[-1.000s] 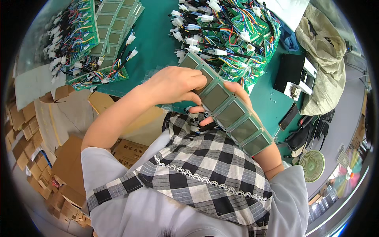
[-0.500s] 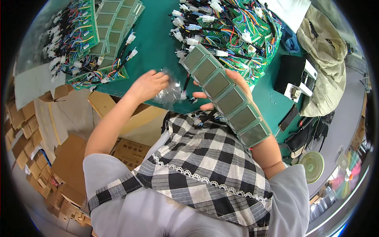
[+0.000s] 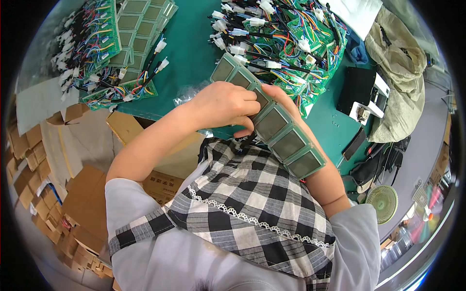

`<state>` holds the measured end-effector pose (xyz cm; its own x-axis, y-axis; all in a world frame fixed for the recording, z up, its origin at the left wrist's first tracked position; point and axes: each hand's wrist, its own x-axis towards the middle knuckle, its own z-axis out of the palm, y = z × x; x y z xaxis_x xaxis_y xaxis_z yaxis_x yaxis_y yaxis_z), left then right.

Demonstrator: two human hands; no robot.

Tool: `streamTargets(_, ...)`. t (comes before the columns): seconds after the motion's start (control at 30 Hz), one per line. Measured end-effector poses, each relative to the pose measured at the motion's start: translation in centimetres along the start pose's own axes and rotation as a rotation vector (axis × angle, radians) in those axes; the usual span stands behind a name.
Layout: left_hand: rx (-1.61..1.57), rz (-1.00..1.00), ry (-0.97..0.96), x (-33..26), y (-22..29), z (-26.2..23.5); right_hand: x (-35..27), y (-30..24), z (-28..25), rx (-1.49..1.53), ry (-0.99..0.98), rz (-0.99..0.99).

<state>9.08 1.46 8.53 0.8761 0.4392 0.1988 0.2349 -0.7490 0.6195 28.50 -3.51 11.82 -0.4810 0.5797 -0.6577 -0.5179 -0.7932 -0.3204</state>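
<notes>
A long green circuit board (image 3: 271, 123) with a row of grey square displays lies tilted across my right hand (image 3: 286, 102). That hand is closed around it from beneath, the thumb along its far right edge. My left hand (image 3: 224, 104) is over the board's left edge, fingers curled and pressed together against it. Whatever the left fingertips pinch is hidden behind the hand. Dark wires (image 3: 246, 141) hang below the board, close to my checked apron. Crumpled clear plastic (image 3: 188, 93) lies on the green table just beyond my left wrist.
A heap of green boards (image 3: 296, 53) with coloured wires and white connectors covers the back right. More wired boards (image 3: 99, 36) and display boards (image 3: 141, 30) are stacked at back left. A black and white device (image 3: 361, 94) stands right. Cardboard boxes (image 3: 87, 203) are at lower left.
My left hand has moved right from beside the clear plastic onto the board's left edge. The board has shifted slightly left in my right hand.
</notes>
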Motion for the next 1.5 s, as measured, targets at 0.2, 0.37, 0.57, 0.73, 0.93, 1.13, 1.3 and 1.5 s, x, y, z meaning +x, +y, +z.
streamTargets(0.2, -0.092, -0.033, 0.02, -0.3, 0.2, -0.8, -0.4, -0.4, 1.2, -0.127, 0.086, -0.047)
streamTargets(0.37, -0.126, -0.062, 0.029, -0.7, 0.9, -1.1, 0.8, -0.2, -0.4, 0.048, -0.016, 0.09)
streamTargets(0.57, -0.088, -0.053, 0.008, -0.9, 1.0, -1.6, 1.5, -0.1, -1.0, 0.095, -0.125, 0.12)
streamTargets(0.73, -0.089, -0.045, -0.024, -0.8, 0.7, -2.0, 0.4, 0.0, -0.1, 0.022, -0.069, -0.033)
streamTargets(0.93, -0.128, -0.017, -0.009, -0.7, 0.6, -2.2, -0.4, -0.4, 1.6, -0.027, -0.029, -0.046)
streamTargets(1.13, -0.15, -0.083, -0.061, -0.6, 0.9, -2.4, -1.1, -0.3, 2.4, -0.235, 0.095, -0.109)
streamTargets(1.3, -0.189, -0.069, -0.05, -0.4, 1.1, -2.5, -0.1, -0.4, 0.5, 0.046, -0.068, 0.043)
streamTargets(1.5, -0.195, -0.082, -0.071, -0.5, 0.8, -2.5, -0.9, -0.2, 2.1, -0.13, 0.072, -0.089)
